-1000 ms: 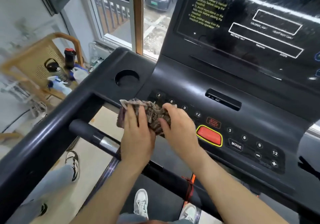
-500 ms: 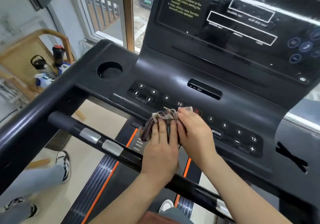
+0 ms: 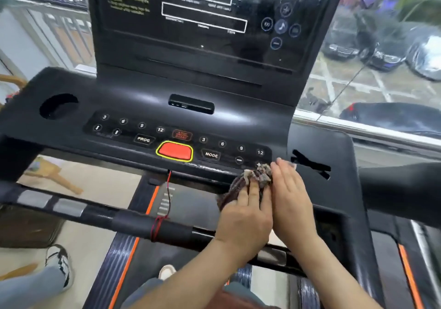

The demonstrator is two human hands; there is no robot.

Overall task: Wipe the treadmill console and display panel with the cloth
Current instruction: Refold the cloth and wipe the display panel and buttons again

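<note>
pressing cloth (image 3: 253,180), apparently touching "+" (image 3: 258,164), near "mode" (image 3: 211,155)

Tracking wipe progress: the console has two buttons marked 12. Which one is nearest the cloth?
The right 12, ending the row past MODE, just above the cloth. The other 12 sits left of the red button.

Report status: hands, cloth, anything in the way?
Left hand presses cloth on console's front edge, near plus button. Right hand flat against cloth's right side. Cloth not on display panel. Red cord hangs left, clear of hands.
</note>
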